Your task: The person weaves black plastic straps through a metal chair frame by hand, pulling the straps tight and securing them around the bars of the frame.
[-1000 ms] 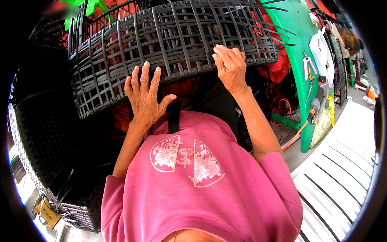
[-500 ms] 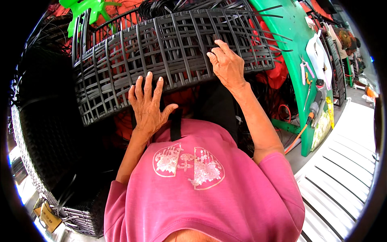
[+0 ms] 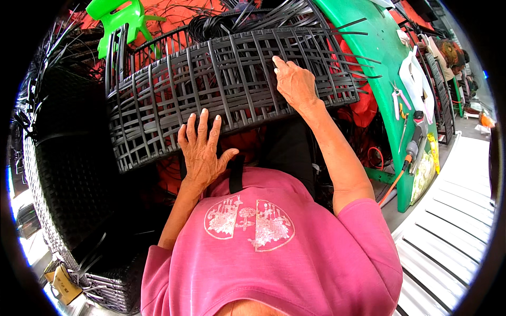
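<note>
A black woven frame (image 3: 197, 79), made of flat plastic-like strips crossing in an open grid, lies slanted in front of me. My left hand (image 3: 200, 150) rests at its near edge, fingers stretched and thumb apart, holding nothing. Further right, my right hand (image 3: 296, 84) is on the weave, with its fingers bent and closed against the strips. What lies between those fingers is hidden. Loose strip ends (image 3: 363, 55) stick out past the frame's right side.
A coil of black strips (image 3: 211, 27) lies behind the frame, near a green plastic stool (image 3: 118, 21). On the green board (image 3: 387, 68) at right are pink-handled pliers (image 3: 399, 100) and a corded power tool (image 3: 415, 139). A dark woven piece (image 3: 68, 184) stands at left.
The frame sits slightly lower and further right in view as the view shifts. My right hand has moved a little down along the weave; my left hand stays at the near edge.
</note>
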`<state>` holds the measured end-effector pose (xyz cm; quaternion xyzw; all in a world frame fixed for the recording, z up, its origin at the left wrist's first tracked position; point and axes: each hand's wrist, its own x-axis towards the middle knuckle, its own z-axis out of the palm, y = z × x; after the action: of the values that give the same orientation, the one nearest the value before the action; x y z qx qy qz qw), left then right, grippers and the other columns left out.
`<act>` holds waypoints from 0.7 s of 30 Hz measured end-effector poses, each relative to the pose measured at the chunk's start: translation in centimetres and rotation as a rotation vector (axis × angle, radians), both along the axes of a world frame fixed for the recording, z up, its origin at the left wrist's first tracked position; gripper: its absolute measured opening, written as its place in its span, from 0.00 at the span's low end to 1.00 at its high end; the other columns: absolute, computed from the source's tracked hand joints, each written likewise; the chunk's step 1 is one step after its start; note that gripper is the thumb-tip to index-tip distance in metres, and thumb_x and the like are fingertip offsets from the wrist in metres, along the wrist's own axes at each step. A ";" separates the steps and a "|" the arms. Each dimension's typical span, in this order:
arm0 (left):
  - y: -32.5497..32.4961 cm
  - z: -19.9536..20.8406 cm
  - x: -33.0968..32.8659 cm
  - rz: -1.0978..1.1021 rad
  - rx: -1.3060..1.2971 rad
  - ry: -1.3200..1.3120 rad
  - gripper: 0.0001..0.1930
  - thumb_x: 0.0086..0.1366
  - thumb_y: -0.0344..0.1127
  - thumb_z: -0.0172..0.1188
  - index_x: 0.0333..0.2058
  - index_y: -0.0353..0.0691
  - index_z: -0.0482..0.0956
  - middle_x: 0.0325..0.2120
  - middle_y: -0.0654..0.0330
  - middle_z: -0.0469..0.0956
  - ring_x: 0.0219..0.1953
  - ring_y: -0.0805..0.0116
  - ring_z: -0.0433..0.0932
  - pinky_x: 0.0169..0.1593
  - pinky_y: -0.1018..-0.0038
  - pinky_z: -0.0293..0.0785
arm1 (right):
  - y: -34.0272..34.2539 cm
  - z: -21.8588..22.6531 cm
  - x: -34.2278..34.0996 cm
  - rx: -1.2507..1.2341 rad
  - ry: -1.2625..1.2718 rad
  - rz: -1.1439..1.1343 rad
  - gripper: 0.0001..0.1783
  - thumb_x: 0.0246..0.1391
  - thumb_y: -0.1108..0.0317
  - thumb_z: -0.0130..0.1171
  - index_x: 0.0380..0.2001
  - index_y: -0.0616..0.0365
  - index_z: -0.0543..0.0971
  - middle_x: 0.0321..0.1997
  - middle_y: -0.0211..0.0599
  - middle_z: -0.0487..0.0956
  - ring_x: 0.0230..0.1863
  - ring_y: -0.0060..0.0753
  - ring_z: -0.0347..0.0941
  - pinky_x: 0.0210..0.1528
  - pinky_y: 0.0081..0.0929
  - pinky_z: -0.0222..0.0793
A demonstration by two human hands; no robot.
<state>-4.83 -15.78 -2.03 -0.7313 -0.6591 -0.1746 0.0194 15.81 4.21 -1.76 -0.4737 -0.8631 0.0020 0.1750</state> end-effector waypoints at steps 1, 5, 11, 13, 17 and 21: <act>0.0 -0.1 0.0 -0.001 0.001 -0.004 0.40 0.57 0.68 0.47 0.58 0.41 0.64 0.62 0.51 0.56 0.62 0.47 0.53 0.62 0.53 0.42 | 0.0 -0.1 -0.1 0.000 0.000 -0.003 0.17 0.55 0.65 0.51 0.48 0.54 0.73 0.30 0.43 0.78 0.24 0.48 0.76 0.26 0.42 0.72; -0.1 -0.1 0.1 0.005 -0.009 0.001 0.40 0.57 0.67 0.47 0.58 0.41 0.64 0.62 0.51 0.56 0.62 0.47 0.52 0.62 0.53 0.42 | 0.0 -0.5 -0.3 0.005 0.002 -0.013 0.16 0.55 0.64 0.52 0.47 0.54 0.74 0.30 0.43 0.78 0.24 0.49 0.76 0.25 0.42 0.72; 0.0 0.0 0.1 0.003 -0.006 0.012 0.39 0.57 0.67 0.47 0.57 0.41 0.65 0.61 0.51 0.57 0.62 0.48 0.53 0.62 0.53 0.42 | -0.2 -0.8 -0.2 0.012 0.049 -0.009 0.12 0.54 0.64 0.53 0.41 0.55 0.75 0.33 0.43 0.77 0.24 0.48 0.76 0.24 0.40 0.72; 0.0 0.0 0.0 0.007 0.000 0.012 0.39 0.57 0.67 0.47 0.57 0.42 0.65 0.61 0.51 0.57 0.62 0.48 0.53 0.62 0.53 0.42 | -0.3 -0.7 -0.1 0.023 0.087 0.011 0.09 0.53 0.65 0.54 0.36 0.57 0.75 0.34 0.44 0.77 0.24 0.48 0.76 0.24 0.39 0.72; -0.1 -0.3 0.0 0.008 0.000 0.013 0.39 0.57 0.68 0.47 0.58 0.42 0.65 0.61 0.51 0.57 0.62 0.48 0.53 0.62 0.53 0.42 | 0.1 -0.4 -0.3 0.125 0.174 0.094 0.06 0.51 0.67 0.56 0.29 0.58 0.74 0.36 0.42 0.76 0.25 0.46 0.76 0.25 0.39 0.72; 0.0 -0.1 0.1 0.007 -0.006 0.008 0.39 0.57 0.68 0.47 0.58 0.43 0.65 0.61 0.51 0.57 0.62 0.47 0.52 0.62 0.53 0.42 | 1.1 -0.7 -0.5 0.128 0.125 0.095 0.05 0.51 0.68 0.56 0.27 0.58 0.73 0.36 0.40 0.76 0.27 0.43 0.76 0.27 0.38 0.73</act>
<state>-4.73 -15.82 -2.12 -0.7298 -0.6619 -0.1696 0.0201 15.30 5.27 -2.47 -0.4193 -0.8703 -0.0151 0.2580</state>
